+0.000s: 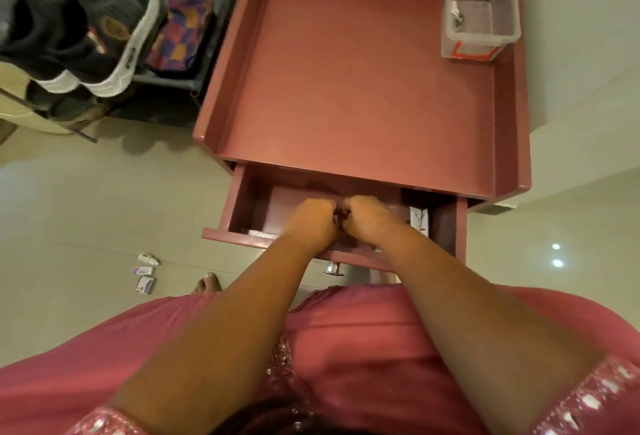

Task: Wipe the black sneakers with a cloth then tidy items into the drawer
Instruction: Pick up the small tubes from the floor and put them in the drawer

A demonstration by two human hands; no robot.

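While both hands work inside the open maroon wooden drawer [242, 199], left hand [311, 223] and right hand [367, 218] curl around something small and dark, unidentifiable. Tidying step, by my judgement. Black white-soled sneakers [86, 26] sit on the rack; small boxes [145, 277] on the floor need collecting next.

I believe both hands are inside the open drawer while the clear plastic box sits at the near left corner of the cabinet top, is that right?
Not quite. The head view shows the clear plastic box at the far right corner of the cabinet top, not the near left. The rest holds: the left hand and right hand are inside the open drawer.
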